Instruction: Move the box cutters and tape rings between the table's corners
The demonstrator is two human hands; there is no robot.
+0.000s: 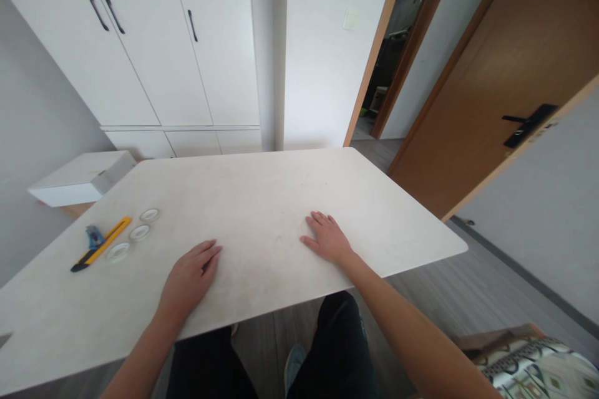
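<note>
My left hand (pixel 189 274) rests palm down on the white table (pixel 262 199), its fingers extended and lying close together. Farther right, my right hand (pixel 327 239) also lies flat on the tabletop with its fingers apart. Neither hand shows anything held. To the left of my left hand lie a yellow and black utility knife (pixel 107 242) and a small blue object (pixel 95 237), which looks like a tape cutter. Three rolls of clear tape sit beside the knife: the far roll (pixel 143 217), the middle roll (pixel 132 235) and the near roll (pixel 110 255).
A white box (pixel 70 177) stands past the table's left edge. White cabinets (pixel 215 75) line the far wall. On the right are an open wooden door (pixel 496 62) and a patterned cushion or fabric (pixel 543 371). A grey object (pixel 4 340) shows at the left edge.
</note>
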